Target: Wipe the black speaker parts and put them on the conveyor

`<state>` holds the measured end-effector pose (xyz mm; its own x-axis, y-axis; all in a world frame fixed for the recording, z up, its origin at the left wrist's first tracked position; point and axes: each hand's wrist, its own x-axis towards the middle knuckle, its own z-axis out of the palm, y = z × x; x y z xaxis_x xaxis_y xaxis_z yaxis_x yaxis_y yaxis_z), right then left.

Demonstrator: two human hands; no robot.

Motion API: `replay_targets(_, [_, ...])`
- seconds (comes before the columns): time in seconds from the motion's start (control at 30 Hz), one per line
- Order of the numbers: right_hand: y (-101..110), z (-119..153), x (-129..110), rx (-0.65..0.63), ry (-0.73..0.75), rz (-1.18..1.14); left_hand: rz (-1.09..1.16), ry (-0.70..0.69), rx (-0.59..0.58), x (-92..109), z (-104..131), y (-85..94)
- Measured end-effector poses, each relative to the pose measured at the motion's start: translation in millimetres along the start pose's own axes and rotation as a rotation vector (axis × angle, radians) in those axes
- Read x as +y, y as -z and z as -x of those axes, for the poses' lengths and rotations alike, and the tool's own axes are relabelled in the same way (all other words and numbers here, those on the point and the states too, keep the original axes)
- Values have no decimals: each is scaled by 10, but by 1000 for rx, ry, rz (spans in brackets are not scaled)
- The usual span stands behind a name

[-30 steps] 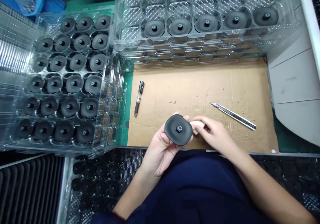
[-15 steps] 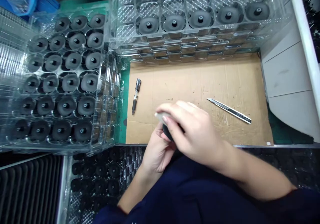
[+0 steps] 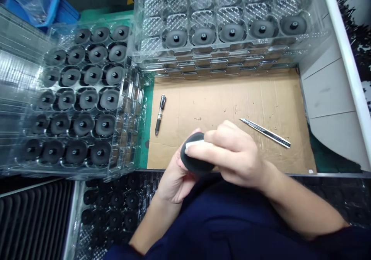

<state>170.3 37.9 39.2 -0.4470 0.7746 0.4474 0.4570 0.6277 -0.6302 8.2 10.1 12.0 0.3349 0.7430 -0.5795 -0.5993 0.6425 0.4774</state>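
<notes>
Just over the near edge of the cardboard, my left hand (image 3: 174,178) grips a round black disc-shaped part (image 3: 196,163) from beneath, its broad face tilted up toward me. My right hand (image 3: 236,153) is closed, fingers pointing left across the disc. Under its fingertips a small white piece (image 3: 191,144), like a cloth or pad, lies against the disc's face. Most of that piece is covered by the fingers. Similar black discs with a central stub (image 3: 110,98) sit in the clear plastic tray (image 3: 114,151) at left.
A pen (image 3: 160,115) and a slim craft knife (image 3: 265,132) lie on the cardboard sheet (image 3: 203,93). Stacked clear trays (image 3: 220,51) stand at the back, with a row of discs in the front pockets. A blue bin (image 3: 62,10) is at the far left, and a white panel (image 3: 333,89) borders the right.
The black disc has turned to show more of its face. My right hand has shifted slightly right and lower, and the white piece has moved onto the disc's face.
</notes>
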Motion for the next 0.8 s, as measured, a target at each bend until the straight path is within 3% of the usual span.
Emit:
replay_targets(0.13, [38, -43, 8, -138, -184, 10, 34, 45, -85, -59, 28, -8])
replay_targets(0.27, [49, -2, 24, -107, -36, -35, 69, 92, -100, -150, 20, 23])
replay_targets(0.3, [51, 21, 61, -95, -59, -72, 68, 101, -106, -158, 19, 34])
replay_targets(0.47, [61, 337, 283, -47, -493, -4, 42, 165, -174, -108, 40, 51])
replay_targets(0.63, [-51, 777, 336, -74, -687, -159, 30, 143, -134, -124, 33, 10])
replay_targets(0.73, [-31, 773, 244, 47, -747, -108, 17, 112, -153, -173, 21, -38])
replay_targets(0.8, [22, 634, 101, 183, -704, -54, -4, 82, -164, -197, 20, -79])
